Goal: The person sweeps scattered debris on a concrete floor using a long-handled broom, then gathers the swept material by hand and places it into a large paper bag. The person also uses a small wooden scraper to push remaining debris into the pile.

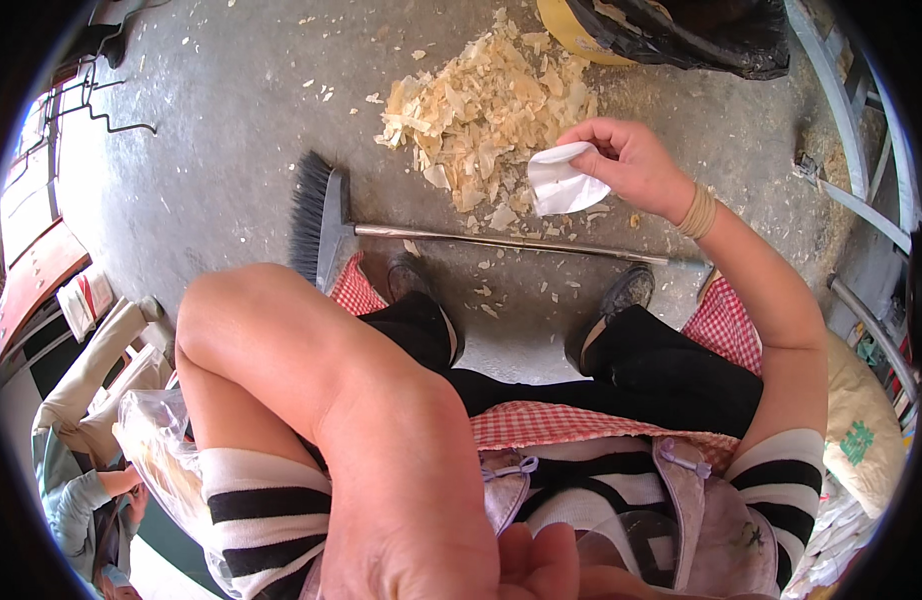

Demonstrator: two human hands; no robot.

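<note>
My right hand (pixel 618 161) pinches a white, curled piece of paper or thin cloth (pixel 567 180) between thumb and fingers. It hangs above the right edge of a pile of thin, pale dry flakes (pixel 483 112) on the concrete floor. My left arm is bent sharply back toward me. My left hand (pixel 461 559) is close to the camera at the bottom, its fingers partly curled. A clear, rounded, see-through thing (pixel 633 544) shows beside those fingers; whether they hold it is unclear. A broom (pixel 333 217) with black bristles lies across the floor before my shoes.
A yellow bin (pixel 573 34) with a black plastic liner (pixel 693 37) stands beyond the pile. Metal frame bars (pixel 836 90) and a pale sack (pixel 858 427) are at right. Another person (pixel 85 487) sits at left, near a clear plastic bag (pixel 157 442). Loose flakes litter the floor.
</note>
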